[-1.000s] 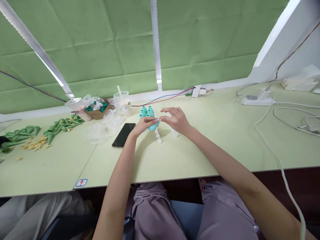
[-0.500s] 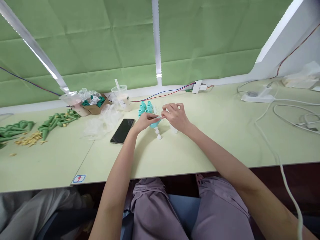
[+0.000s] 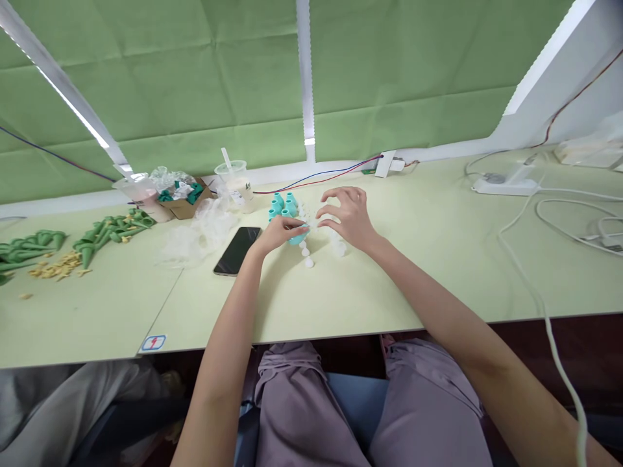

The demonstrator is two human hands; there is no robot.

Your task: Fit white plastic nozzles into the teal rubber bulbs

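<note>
A small label (image 3: 154,342) is sitting nearest me on the table (image 3: 335,301), to the near left of my black phone (image 3: 237,251). White beads (image 3: 305,252) are trailing in a short line to the right of the phone, and some clear pieces (image 3: 338,248) are lying farther right of it. My left hand (image 3: 282,235) is reaching in just right of the phone, its fingers meeting over a rounded teal piece (image 3: 298,237); I cannot tell whether they are gripping it. My right hand (image 3: 347,217) is hovering farther right of the phone, fingers curling loosely apart, with nothing visible between them. Beyond the phone, to its right, more teal pieces (image 3: 276,207) are standing in 2 rows. Beyond it, to its left, a crumpled plastic bag (image 3: 192,235) is spreading out.
</note>
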